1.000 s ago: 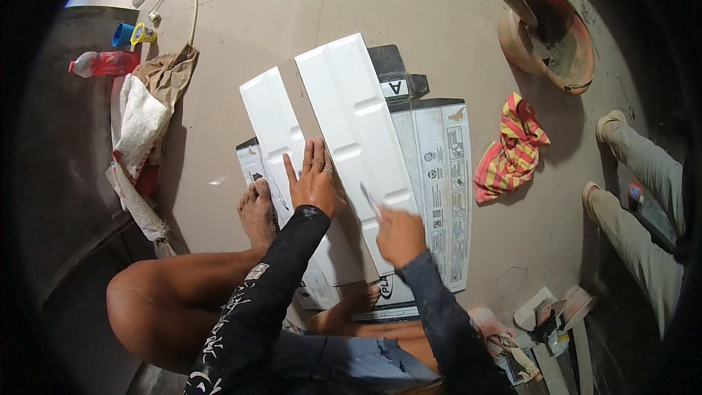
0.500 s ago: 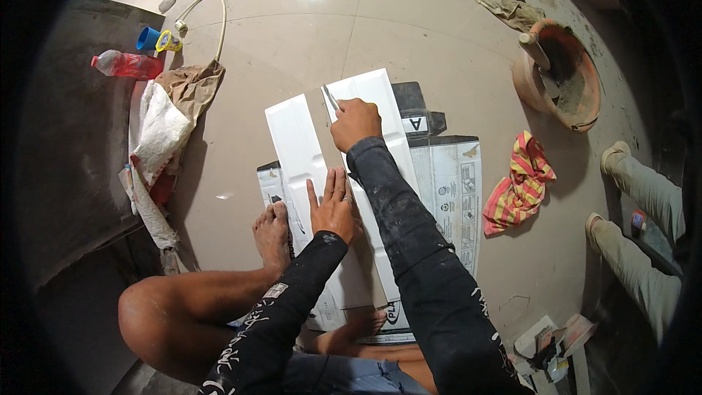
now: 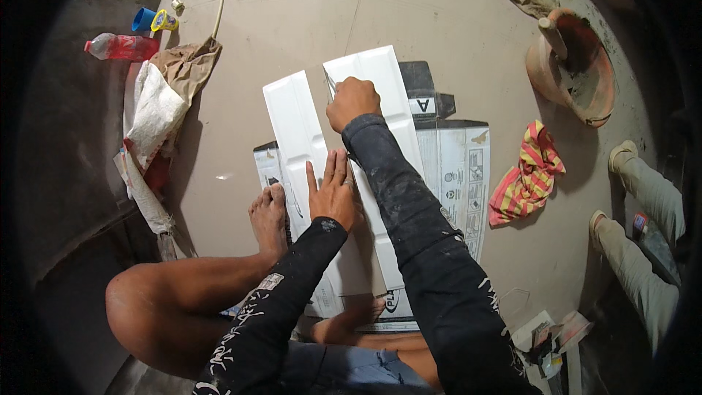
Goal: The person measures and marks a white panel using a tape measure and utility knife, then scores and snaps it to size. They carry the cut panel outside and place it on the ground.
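A white panel with bevelled relief lies on flattened cardboard, its left part and right part showing on either side of a long beige strip. My left hand lies flat across the strip and the panel's left part, fingers stretched out. Higher up, my right hand is closed round a thin grey pointed tool, whose tip lies along the strip's right edge near the panel's far end. My fist hides most of the tool.
To the left are a red-liquid bottle, a blue cup and a white sack. A striped cloth and a clay-coloured basin lie right. Another person's legs stand at the far right.
My right hand has drawn slightly closer to the panel's far end, the tool showing less beyond the fist. My left hand keeps its place on the panel. The whole view has shifted a little.
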`<action>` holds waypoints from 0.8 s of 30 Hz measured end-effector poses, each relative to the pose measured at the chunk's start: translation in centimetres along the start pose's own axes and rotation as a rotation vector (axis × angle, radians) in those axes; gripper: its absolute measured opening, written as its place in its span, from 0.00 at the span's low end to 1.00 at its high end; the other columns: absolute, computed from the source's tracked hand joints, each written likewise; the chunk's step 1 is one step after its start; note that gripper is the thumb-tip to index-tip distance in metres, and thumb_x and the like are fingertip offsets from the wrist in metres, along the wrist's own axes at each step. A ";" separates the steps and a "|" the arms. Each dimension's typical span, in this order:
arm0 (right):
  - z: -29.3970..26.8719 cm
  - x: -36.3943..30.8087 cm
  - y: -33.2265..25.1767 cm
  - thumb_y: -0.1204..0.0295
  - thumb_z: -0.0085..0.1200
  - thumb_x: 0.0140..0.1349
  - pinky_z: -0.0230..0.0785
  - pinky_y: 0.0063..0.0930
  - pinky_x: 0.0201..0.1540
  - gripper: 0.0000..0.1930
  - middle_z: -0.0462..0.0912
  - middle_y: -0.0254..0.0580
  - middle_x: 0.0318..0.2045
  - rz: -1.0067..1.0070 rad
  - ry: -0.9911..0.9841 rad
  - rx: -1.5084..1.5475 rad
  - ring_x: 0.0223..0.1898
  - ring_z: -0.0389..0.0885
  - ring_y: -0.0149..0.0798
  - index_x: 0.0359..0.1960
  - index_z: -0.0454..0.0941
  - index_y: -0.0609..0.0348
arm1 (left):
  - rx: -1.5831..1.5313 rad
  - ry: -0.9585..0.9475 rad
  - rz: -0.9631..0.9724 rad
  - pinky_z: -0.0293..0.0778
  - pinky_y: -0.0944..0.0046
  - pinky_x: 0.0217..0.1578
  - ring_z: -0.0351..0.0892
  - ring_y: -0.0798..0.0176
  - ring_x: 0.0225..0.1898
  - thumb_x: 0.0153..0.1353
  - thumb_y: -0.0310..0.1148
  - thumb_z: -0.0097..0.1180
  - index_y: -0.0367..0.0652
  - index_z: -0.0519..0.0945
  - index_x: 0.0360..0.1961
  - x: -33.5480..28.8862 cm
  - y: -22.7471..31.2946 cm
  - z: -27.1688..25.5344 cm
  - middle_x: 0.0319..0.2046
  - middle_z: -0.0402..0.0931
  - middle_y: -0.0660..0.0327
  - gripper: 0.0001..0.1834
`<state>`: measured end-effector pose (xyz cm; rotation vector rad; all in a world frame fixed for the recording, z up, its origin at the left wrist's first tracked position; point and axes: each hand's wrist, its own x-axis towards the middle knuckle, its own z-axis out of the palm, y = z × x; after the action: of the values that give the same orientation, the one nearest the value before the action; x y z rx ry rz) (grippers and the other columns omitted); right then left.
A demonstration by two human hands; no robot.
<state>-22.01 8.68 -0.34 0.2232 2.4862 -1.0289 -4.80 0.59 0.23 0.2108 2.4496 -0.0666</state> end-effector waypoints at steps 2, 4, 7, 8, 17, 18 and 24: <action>0.2 -1.3 0.9 0.72 0.61 0.57 0.84 0.45 0.50 0.13 0.88 0.59 0.38 0.010 -0.074 -0.083 0.44 0.89 0.58 0.42 0.89 0.63 | -0.033 0.012 0.002 0.24 0.31 0.78 0.38 0.57 0.84 0.56 0.32 0.60 0.42 0.62 0.78 0.0 0.1 -0.3 0.83 0.46 0.58 0.46; 0.5 -3.6 2.8 0.68 0.63 0.56 0.84 0.46 0.48 0.14 0.88 0.56 0.36 -0.010 -0.124 -0.140 0.41 0.89 0.58 0.42 0.89 0.60 | -0.040 -0.021 0.006 0.25 0.31 0.78 0.38 0.57 0.84 0.56 0.34 0.61 0.43 0.65 0.76 0.1 -0.1 -0.3 0.83 0.46 0.58 0.44; 1.8 -11.3 6.7 0.70 0.58 0.59 0.81 0.53 0.43 0.09 0.86 0.58 0.30 -0.041 -0.063 -0.019 0.36 0.87 0.63 0.34 0.85 0.63 | -0.006 0.039 0.018 0.26 0.31 0.78 0.37 0.57 0.84 0.56 0.40 0.65 0.44 0.67 0.75 0.0 -0.1 0.1 0.83 0.46 0.58 0.44; 2.3 -14.1 8.2 0.72 0.57 0.57 0.80 0.55 0.41 0.10 0.85 0.60 0.29 -0.081 -0.088 -0.055 0.35 0.86 0.64 0.38 0.83 0.64 | 0.047 0.113 0.024 0.25 0.31 0.78 0.37 0.58 0.84 0.54 0.39 0.66 0.44 0.66 0.76 0.2 -0.1 0.2 0.83 0.45 0.58 0.47; -0.2 -31.0 13.9 0.74 0.57 0.56 0.77 0.52 0.38 0.17 0.86 0.56 0.27 0.080 -0.495 -0.272 0.32 0.86 0.58 0.48 0.86 0.63 | 0.022 0.088 0.014 0.24 0.32 0.78 0.38 0.58 0.84 0.39 0.39 0.66 0.40 0.58 0.79 0.1 0.1 -0.2 0.83 0.45 0.58 0.60; -0.8 -29.3 13.4 0.72 0.55 0.60 0.77 0.53 0.40 0.16 0.86 0.58 0.29 0.042 -0.409 -0.283 0.33 0.86 0.59 0.48 0.87 0.60 | 0.015 0.051 0.005 0.24 0.32 0.78 0.38 0.58 0.84 0.38 0.39 0.67 0.39 0.58 0.79 0.1 0.0 -0.1 0.83 0.45 0.58 0.61; -1.9 -10.5 7.1 0.71 0.53 0.61 0.77 0.53 0.45 0.15 0.86 0.59 0.33 -0.283 0.162 -0.072 0.37 0.85 0.63 0.45 0.87 0.60 | 0.010 0.057 0.032 0.27 0.32 0.78 0.39 0.57 0.84 0.46 0.39 0.70 0.38 0.55 0.79 0.0 -0.2 0.4 0.82 0.46 0.57 0.59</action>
<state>-11.11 15.27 1.15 -0.0741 2.7538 -1.0641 -4.61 0.33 -0.06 0.2590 2.5021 -0.0597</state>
